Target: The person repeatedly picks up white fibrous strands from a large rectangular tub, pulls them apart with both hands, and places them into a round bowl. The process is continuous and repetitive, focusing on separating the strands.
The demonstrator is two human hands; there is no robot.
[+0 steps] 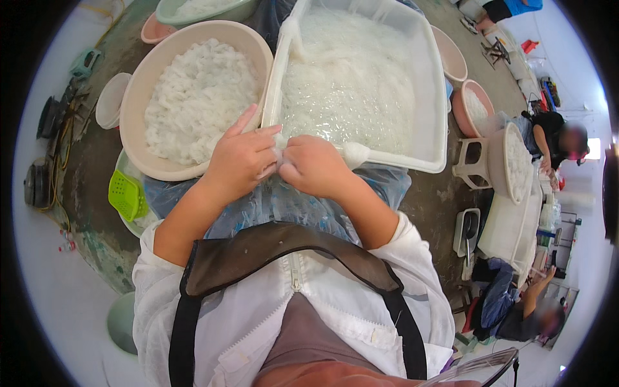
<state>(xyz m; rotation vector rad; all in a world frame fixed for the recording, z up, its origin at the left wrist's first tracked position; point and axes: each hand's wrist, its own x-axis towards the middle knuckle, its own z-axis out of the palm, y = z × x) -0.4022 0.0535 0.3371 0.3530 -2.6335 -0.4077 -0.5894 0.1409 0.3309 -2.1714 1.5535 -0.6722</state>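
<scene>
My left hand and my right hand meet at the near left corner of a white rectangular plastic tub. Between their curled fingers shows a small wisp of wet white fibre, mostly hidden by the fingers. One finger of the left hand points out over the rim of a round beige basin. Soft clumps of white fibre fill much of that basin. In the tub, loose white fibre lies in water. A wad of fibre clings to the near rim, right of my right hand.
A green perforated basket is at the left. Along the right stand a pink basin, a plastic stool and a fibre-filled basin. Two people work there. Cables lie at the far left.
</scene>
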